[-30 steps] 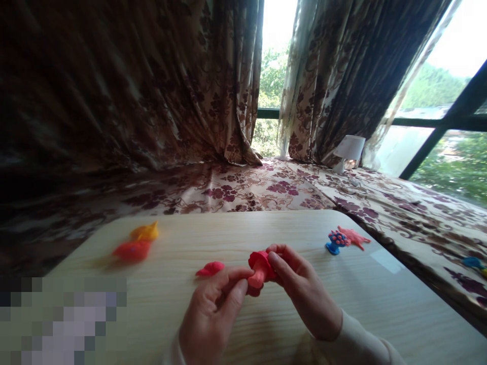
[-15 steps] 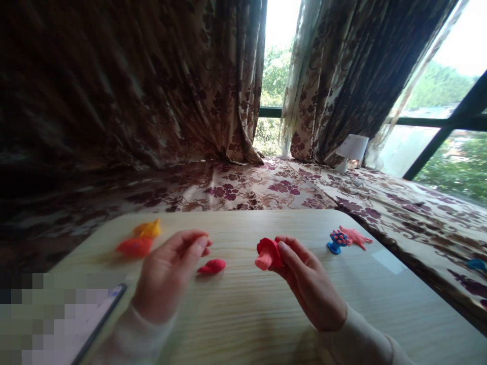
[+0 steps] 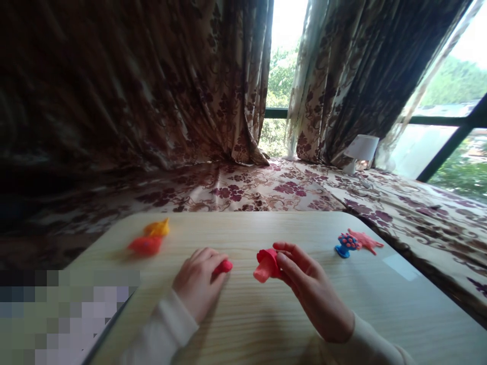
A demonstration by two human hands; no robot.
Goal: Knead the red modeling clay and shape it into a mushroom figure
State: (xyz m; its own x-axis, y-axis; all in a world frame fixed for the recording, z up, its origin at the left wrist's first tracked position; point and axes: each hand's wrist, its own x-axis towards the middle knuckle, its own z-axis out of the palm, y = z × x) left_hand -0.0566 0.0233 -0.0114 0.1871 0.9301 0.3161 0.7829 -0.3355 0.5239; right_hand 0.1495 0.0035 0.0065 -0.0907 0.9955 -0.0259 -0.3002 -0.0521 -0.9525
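Between the thumb and fingers of my right hand [image 3: 314,289] is a clay mushroom [image 3: 267,265], held by its red cap. Its paler coral stem points down and left, clear of the table. My left hand [image 3: 200,281] is low over the tabletop with its fingers closed around a lump of red clay [image 3: 225,266]. Only the rounded right end of that lump shows; the rest is hidden under the fingers.
Orange-red clay [image 3: 146,246] and yellow clay [image 3: 158,228] lie at the table's left. A blue clay mushroom with coral dots [image 3: 346,244] stands right, beside flattened coral clay [image 3: 366,240]. A white lamp [image 3: 361,148] stands behind the wooden table [image 3: 243,223]. Pixelated blocks cover the lower left.
My left hand let go of the clay mushroom's stem, swung left, then came down onto the red clay lump. My right hand has kept hold of the mushroom.
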